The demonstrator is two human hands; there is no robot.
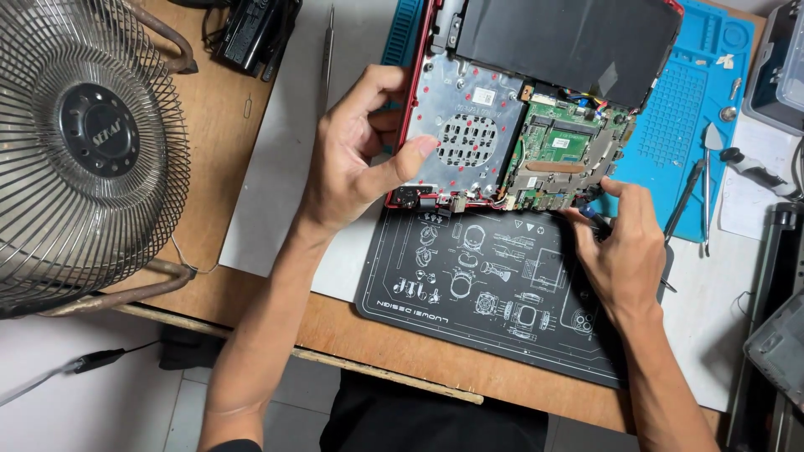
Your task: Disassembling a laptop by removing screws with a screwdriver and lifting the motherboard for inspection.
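An opened red laptop (469, 100) lies bottom-up, showing a silver metal plate with a round grille, a black battery (569, 38) and a green circuit board (563, 146). My left hand (356, 155) grips the laptop's left edge, thumb pressed on the silver plate. My right hand (624, 247) sits at the board's lower right corner, fingers closed around a thin dark tool (596, 219) whose tip touches the board's edge.
A black work mat (469, 285) with white drawings lies under the laptop's near edge, a blue silicone mat (695, 109) beyond. Tweezers and a screwdriver (695, 188) rest to the right. A metal fan (84, 151) stands on the left; the desk edge runs below.
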